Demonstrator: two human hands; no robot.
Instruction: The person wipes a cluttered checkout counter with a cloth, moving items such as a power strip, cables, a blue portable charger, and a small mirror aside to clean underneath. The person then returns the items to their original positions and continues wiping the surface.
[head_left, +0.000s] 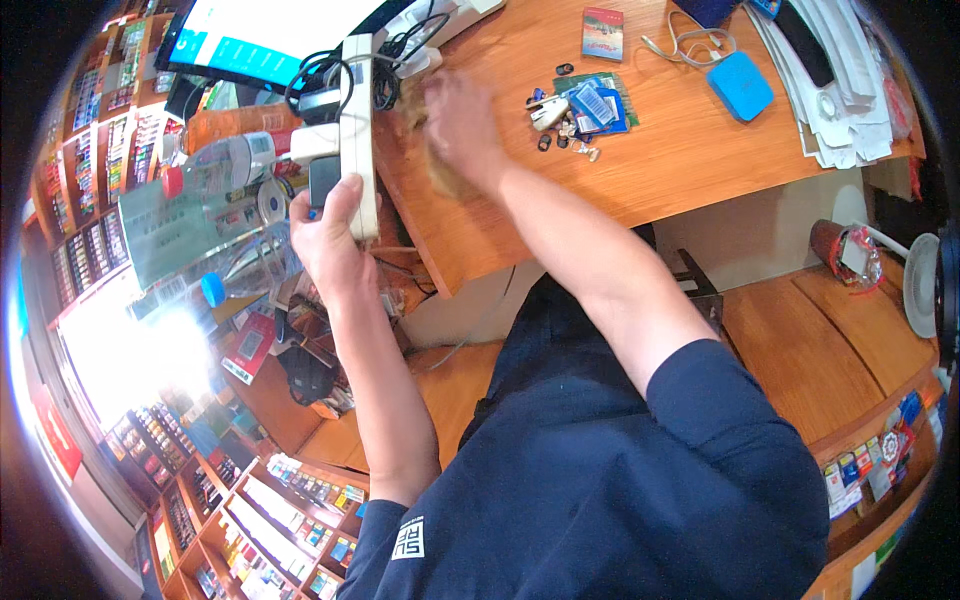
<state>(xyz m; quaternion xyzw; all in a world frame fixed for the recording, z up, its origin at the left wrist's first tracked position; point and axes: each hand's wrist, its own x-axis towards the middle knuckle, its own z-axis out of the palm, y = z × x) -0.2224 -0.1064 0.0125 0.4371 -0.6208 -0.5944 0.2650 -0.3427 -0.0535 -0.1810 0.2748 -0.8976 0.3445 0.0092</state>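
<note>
My left hand (330, 240) grips the lower end of a white power strip (358, 150), lifted beside the desk's left edge. A black plug adapter (325, 180) and a white plug (313, 144) sit in it, and black cables (386, 84) hang about its upper end. My right hand (463, 124) is blurred and lies over a brownish cloth (446, 176) on the wooden desk (517, 225). Its fingers are too smeared to make out. To its right is a pile of small parts, with blue packets (596, 105) and a white piece (550, 112).
Plastic bottles (251, 262) and a monitor (262, 37) stand at the left. A red booklet (602, 34), a blue box (740, 86) with a white cable (682, 45), and stacked white paper sheets (832, 90) lie farther right. A white fan (921, 285) is at the right rim.
</note>
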